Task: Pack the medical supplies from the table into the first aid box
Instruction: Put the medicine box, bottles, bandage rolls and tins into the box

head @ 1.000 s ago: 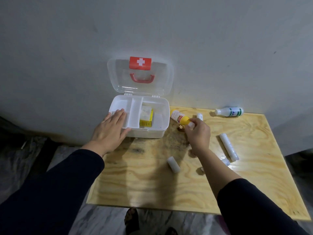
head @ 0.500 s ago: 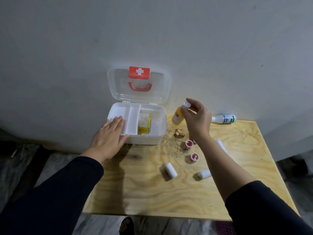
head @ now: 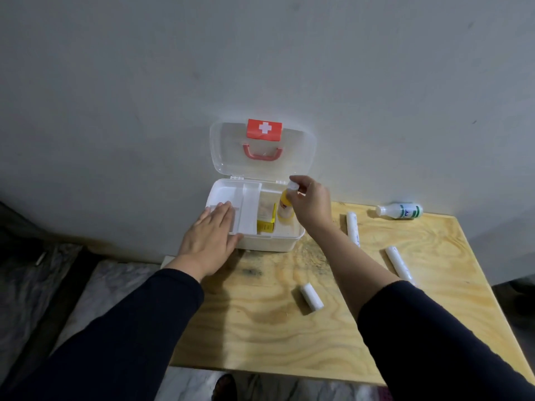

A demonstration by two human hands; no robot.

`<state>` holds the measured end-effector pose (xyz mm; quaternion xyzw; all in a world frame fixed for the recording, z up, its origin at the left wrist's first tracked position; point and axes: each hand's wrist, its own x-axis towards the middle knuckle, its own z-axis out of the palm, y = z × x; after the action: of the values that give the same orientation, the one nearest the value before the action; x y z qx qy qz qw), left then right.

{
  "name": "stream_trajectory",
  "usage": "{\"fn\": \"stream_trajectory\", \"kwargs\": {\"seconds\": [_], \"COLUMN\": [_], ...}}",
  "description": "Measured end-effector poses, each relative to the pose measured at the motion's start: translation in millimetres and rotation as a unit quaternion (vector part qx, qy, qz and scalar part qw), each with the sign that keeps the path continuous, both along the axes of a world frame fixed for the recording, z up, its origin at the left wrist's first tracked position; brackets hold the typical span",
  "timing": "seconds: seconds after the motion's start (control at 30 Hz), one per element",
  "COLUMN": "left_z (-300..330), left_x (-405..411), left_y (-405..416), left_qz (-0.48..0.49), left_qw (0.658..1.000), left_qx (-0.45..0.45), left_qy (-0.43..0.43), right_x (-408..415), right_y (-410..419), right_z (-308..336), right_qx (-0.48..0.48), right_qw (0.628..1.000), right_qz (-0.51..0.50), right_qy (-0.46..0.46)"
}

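At a plywood table [head: 260,328], the right hand [head: 311,208] pinched a yellow bottle [head: 285,209] over the box [head: 272,241]; left hand [head: 210,241] flat, steadying. Best lowered upright.

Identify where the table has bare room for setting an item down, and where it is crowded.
Free: the near left table between the left hand and short roll. Crowded: the right side, with two long rolls and a white bottle.

yellow bottle [head: 285,208] lifted off table (by its cap), now inside box [head: 269,241]
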<state>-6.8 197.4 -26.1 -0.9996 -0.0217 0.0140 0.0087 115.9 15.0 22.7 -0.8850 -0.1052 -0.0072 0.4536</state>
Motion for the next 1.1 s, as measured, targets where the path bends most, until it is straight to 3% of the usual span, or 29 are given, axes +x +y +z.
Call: {"fn": "stream_trajectory", "kwargs": {"seconds": [0.3, 0.47, 0.63, 0.8, 0.93, 1.1], "left_z": [-3, 8, 44, 87, 100, 89], "left_x": [-1, 2, 26, 78, 113, 137], "left_y": [2, 3, -8, -62, -125, -191], "left_qz": [0.001, -0.013, -0.008, -0.084, -0.159, -0.176], "left_qw": [1.0, 1.0, 0.998, 0.991, 0.986, 0.98], "left_qx": [-0.004, 0.003, -0.038, -0.066, -0.051, -0.073], "left_qy": [-0.007, 0.022, -0.049, -0.086, -0.031, 0.058], "right_x": [6, 1, -4, -3, 6, 28], "right_y": [11, -6, -40, -93, -144, -203], "right_z": [-14, 0, 15, 24, 25, 15], "right_qx": [-0.105, -0.107, -0.142, -0.217, -0.26, -0.301], "right_qw": [0.994, 0.994, 0.99, 0.976, 0.963, 0.95], "right_qz": [0.003, 0.024, 0.017, 0.005, -0.013, -0.024], "right_qy": [0.023, 0.023, 0.014, 0.037, 0.063, 0.075]}}
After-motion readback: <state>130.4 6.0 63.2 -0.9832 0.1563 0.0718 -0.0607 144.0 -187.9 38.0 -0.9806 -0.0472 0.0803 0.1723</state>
